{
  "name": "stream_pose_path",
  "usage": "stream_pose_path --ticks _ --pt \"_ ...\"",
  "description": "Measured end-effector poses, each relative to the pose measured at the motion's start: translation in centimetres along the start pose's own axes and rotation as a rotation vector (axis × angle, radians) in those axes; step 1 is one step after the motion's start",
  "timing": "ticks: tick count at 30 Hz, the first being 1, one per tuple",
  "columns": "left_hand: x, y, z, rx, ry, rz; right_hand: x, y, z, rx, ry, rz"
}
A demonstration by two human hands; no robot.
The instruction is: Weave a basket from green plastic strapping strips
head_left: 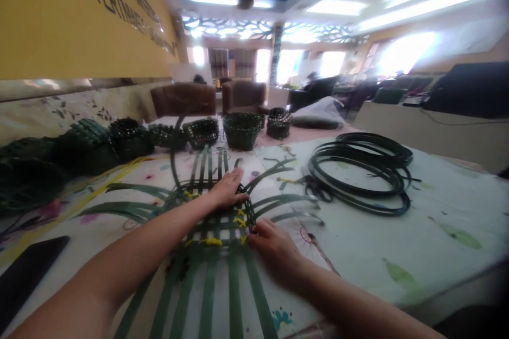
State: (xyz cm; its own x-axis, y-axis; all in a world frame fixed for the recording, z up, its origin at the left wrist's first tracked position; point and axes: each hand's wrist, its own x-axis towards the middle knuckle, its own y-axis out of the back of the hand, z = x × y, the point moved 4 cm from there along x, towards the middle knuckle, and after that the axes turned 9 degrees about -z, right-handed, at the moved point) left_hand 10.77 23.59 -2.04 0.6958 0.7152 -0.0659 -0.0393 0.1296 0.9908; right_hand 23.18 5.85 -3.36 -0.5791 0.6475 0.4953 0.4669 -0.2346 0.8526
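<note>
Green woven base (pixel 225 218) is laid mid-table (pixel 433 190), long strips (pixel 235 296) run near–far. It's touched by 2 hands: right edge pinched by R hand (pixel 274 241), fingers narrow; far-right corner covered by L hand (pixel 227 189), grip can't be told. Weave's left of R fingers; near edge's closest to R. Coils (pixel 363 189) are placed right.

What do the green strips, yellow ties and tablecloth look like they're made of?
Green strips: probably plastic strapping, fairly matt; flat, even-width, with loose ends curving smoothly.
Yellow ties: perhaps thin plastic or ribbon, since they bend tightly around the weave; too blurred to settle.
Tablecloth: smooth, printed with flowers and leaves; plastic or coated fabric, I can't tell which.
</note>
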Motion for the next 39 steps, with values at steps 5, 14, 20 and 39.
stream_pose_path --ticks 5,14,20,39 --pt "1.6 -0.4 -0.9 -0.022 -0.055 -0.079 0.0 -0.3 0.3 0.046 -0.025 -0.007" --pt "2.6 -2.0 -2.2 -0.039 -0.097 -0.096 0.3 0.4 0.0 0.065 0.014 -0.022" --pt "2.7 -1.3 -1.4 -0.039 -0.054 -0.131 0.0 -0.1 0.2 0.053 0.008 0.004" --pt "2.8 -1.6 0.4 -0.016 0.160 -0.080 0.3 0.5 0.0 -0.155 0.055 0.020"
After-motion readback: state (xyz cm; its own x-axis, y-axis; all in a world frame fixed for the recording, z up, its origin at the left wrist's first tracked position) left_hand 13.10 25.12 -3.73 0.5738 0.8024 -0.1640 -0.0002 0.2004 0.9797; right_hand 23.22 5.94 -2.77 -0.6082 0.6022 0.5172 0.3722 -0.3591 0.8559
